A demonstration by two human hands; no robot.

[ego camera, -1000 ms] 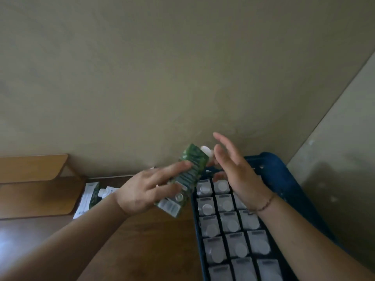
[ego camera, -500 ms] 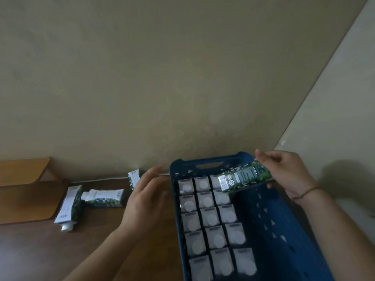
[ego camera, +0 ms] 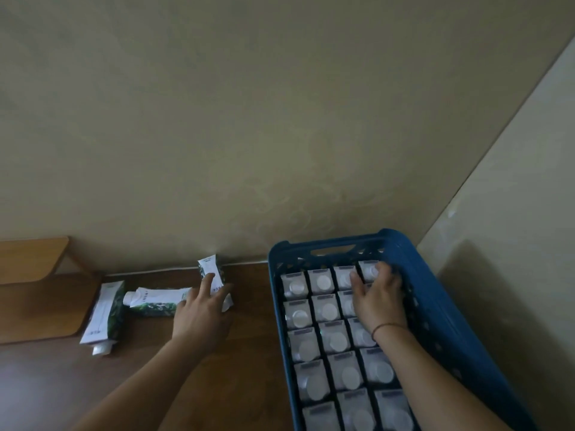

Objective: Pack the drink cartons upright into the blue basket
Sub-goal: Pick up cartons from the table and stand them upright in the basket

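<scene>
**Carton set at the far right of the basket**

At the far end of the blue basket (ego camera: 435,303), the right hand (ego camera: 378,301) is laid over the top of a carton (ego camera: 368,270) standing in the fourth column, its fingers (ego camera: 357,283) curled around that carton's cap end. Three columns of upright cartons (ego camera: 329,337), white caps upward, are packed beside it. On the brown worktop (ego camera: 56,384) left of the basket, the left hand (ego camera: 199,312) is spread with fingers apart, the tips touching a tilted carton near the wall (ego camera: 209,269); a firm hold cannot be told. Two more cartons are seen lying flat: one (ego camera: 155,301) just beside that hand, another (ego camera: 104,315) farther left.
</scene>
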